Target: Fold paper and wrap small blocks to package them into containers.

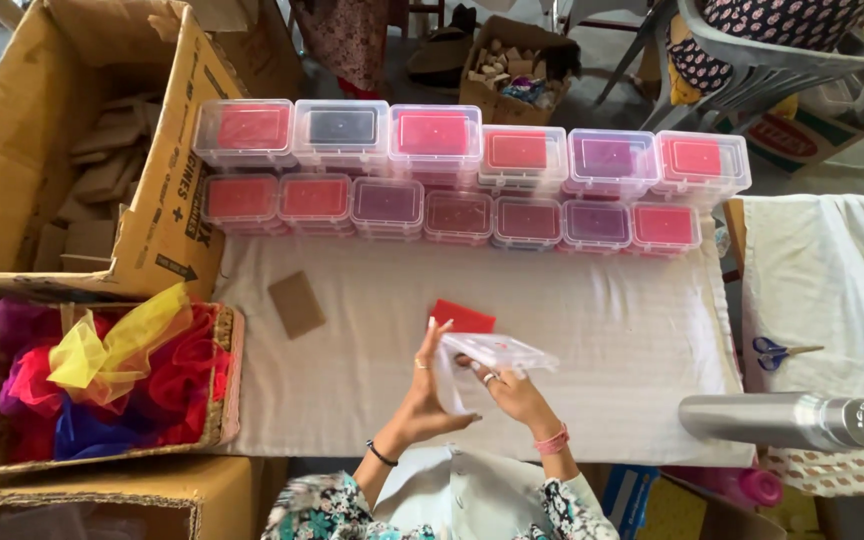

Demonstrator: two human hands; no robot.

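Overhead view of a white cloth-covered table, seen from above two bare hands near its front edge. Left hand raised with fingers straight and spread, palm pressed against the side of a clear plastic box. Right hand curled under the same box, fingers gripping its underside. Box held just above the cloth, tilted slightly, near the middle of the front edge. Red card lying flat on the cloth just behind the box. Brown cardboard piece flat on the cloth, toward the left edge. Two rows of closed clear boxes with red, pink and purple contents along the back edge. Wicker basket of bright fabric pouches off the left edge, below an open cardboard carton. Metal bottle lying on its side at the right front corner, blue-handled scissors just behind it.
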